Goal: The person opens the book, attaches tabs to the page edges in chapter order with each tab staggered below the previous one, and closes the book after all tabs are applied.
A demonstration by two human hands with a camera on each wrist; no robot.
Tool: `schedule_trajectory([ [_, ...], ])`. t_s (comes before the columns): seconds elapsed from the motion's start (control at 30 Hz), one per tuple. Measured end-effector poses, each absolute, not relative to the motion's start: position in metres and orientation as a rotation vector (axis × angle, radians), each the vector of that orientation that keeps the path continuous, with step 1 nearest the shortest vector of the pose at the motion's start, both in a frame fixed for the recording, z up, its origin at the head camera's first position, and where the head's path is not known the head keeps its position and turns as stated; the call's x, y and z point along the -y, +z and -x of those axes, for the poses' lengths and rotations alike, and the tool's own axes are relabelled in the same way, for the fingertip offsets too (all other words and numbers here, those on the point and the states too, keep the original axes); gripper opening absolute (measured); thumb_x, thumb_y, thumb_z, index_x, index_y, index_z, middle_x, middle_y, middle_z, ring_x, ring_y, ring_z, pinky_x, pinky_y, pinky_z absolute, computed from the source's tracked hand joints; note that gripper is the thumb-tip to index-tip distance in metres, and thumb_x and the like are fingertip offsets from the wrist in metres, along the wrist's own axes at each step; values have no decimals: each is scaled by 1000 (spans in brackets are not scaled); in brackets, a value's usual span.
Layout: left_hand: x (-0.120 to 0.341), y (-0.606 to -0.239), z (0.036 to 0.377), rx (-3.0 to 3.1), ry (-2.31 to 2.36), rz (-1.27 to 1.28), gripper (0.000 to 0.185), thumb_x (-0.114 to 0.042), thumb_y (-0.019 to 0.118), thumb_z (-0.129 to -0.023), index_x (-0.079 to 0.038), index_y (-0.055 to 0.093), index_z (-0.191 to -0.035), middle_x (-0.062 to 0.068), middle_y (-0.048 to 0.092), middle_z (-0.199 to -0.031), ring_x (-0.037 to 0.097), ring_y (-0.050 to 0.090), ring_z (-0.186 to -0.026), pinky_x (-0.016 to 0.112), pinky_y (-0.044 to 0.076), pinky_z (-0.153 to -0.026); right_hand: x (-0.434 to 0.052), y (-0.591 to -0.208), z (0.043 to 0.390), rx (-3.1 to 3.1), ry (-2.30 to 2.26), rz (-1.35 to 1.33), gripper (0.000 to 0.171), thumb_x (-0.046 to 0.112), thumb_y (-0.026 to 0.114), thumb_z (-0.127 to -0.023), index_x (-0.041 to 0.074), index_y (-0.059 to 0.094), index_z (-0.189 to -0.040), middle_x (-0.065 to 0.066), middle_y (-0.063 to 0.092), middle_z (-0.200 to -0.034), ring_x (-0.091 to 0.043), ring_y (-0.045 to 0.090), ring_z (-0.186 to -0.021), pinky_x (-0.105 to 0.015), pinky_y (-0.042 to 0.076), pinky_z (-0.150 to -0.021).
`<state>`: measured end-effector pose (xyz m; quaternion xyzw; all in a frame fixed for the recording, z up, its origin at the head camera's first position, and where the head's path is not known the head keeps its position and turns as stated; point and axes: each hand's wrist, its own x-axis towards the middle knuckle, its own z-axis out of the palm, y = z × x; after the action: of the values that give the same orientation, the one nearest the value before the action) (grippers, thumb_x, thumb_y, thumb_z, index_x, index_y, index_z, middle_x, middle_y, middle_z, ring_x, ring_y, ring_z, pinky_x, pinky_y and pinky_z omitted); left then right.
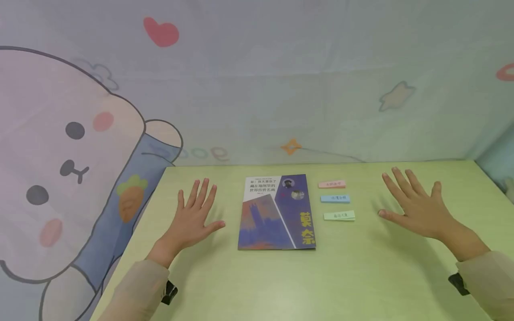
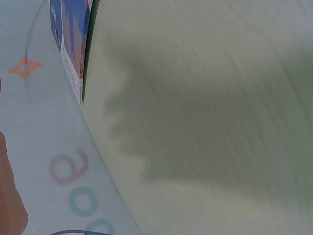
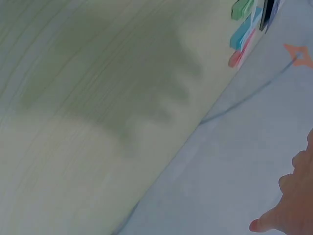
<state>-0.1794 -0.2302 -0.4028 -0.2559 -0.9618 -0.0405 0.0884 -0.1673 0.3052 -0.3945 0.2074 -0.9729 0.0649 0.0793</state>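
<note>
A closed book (image 1: 277, 213) with a purple and blue cover lies flat in the middle of the pale green table (image 1: 281, 281). To its right lie three sticky-note pads in a column: pink (image 1: 331, 184), blue (image 1: 335, 199), green (image 1: 339, 216). My left hand (image 1: 192, 214) hovers flat with spread fingers left of the book, holding nothing. My right hand (image 1: 413, 203) hovers the same way right of the pads, also empty. The left wrist view shows the book's edge (image 2: 73, 44) and the hand's shadow. The right wrist view shows the pads (image 3: 243, 34) and fingertips (image 3: 274, 220).
A cloth backdrop (image 1: 257, 80) with a cartoon rabbit (image 1: 60, 178), a heart and stars hangs behind the table and down its left side. The table's left edge (image 1: 132, 236) runs close to my left forearm.
</note>
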Motion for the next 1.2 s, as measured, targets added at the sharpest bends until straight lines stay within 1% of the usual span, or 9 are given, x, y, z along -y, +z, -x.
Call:
schedule_trajectory([
  [0.07, 224, -402, 182, 2886, -129, 763, 92, -71, 29, -87, -8, 6, -151, 11, -13, -155, 29, -16, -140, 64, -7, -105, -296, -395, 171, 2914, 275, -635, 86, 49, 52, -91, 18, -1, -151, -7, -9, -156, -29, -10, -141, -80, -4, -87],
  [0.17, 213, -402, 184, 2921, -152, 779, 88, -65, 37, -90, -8, 8, -150, 13, -10, -155, 30, -13, -140, 64, -4, -105, -281, -397, 178, 2924, 380, -651, 81, 45, 51, -93, 16, 2, -151, -9, -4, -156, -29, -5, -142, -79, 2, -90],
  [0.33, 192, -405, 188, 2967, -243, 831, 82, -52, 46, -93, -10, 7, -151, 14, -11, -155, 29, -11, -141, 64, 1, -106, -257, -400, 189, 2907, 471, -706, 78, 43, 49, -95, 14, 5, -151, -16, 6, -155, -35, 6, -141, -77, 9, -92],
  [0.57, 162, -408, 192, 2986, -355, 913, 82, -52, 47, -92, -11, 6, -151, 11, -16, -154, 23, -17, -140, 63, 2, -106, -231, -408, 205, 2849, 604, -793, 73, 37, 51, -95, 5, 14, -149, -21, 17, -151, -40, 17, -137, -72, 17, -96],
  [0.7, 145, -412, 192, 3009, -390, 957, 83, -55, 44, -92, -13, 3, -151, 10, -18, -153, 22, -18, -139, 63, 2, -106, -217, -417, 215, 2811, 752, -831, 72, 35, 52, -95, 1, 17, -148, -22, 19, -151, -41, 18, -136, -62, 20, -104],
  [0.8, 133, -416, 193, 3016, -415, 978, 84, -54, 48, -91, -12, 7, -151, 12, -15, -154, 26, -14, -140, 65, 4, -105, -205, -421, 219, 2787, 828, -841, 69, 33, 53, -95, 0, 21, -147, -23, 25, -148, -40, 23, -135, -56, 23, -106],
  [0.87, 127, -419, 193, 3021, -421, 976, 85, -53, 52, -90, -11, 10, -151, 15, -11, -154, 30, -9, -141, 66, 8, -104, -198, -424, 223, 2758, 851, -848, 66, 30, 55, -95, -1, 26, -145, -22, 33, -144, -38, 32, -131, -55, 27, -104],
  [1.0, 116, -427, 196, 3015, -366, 978, 86, -53, 55, -88, -10, 15, -150, 19, -3, -154, 38, 2, -140, 67, 17, -102, -182, -432, 230, 2699, 864, -860, 59, 20, 60, -92, -5, 36, -139, -24, 48, -132, -37, 53, -113, -52, 40, -95],
  [1.2, 98, -434, 197, 3010, -310, 1024, 87, -55, 56, -86, -7, 19, -149, 20, 6, -154, 41, 8, -139, 64, 18, -103, -165, -441, 236, 2765, 1015, -724, 50, 12, 64, -88, -7, 47, -132, -25, 57, -121, -40, 62, -97, -46, 53, -76],
])
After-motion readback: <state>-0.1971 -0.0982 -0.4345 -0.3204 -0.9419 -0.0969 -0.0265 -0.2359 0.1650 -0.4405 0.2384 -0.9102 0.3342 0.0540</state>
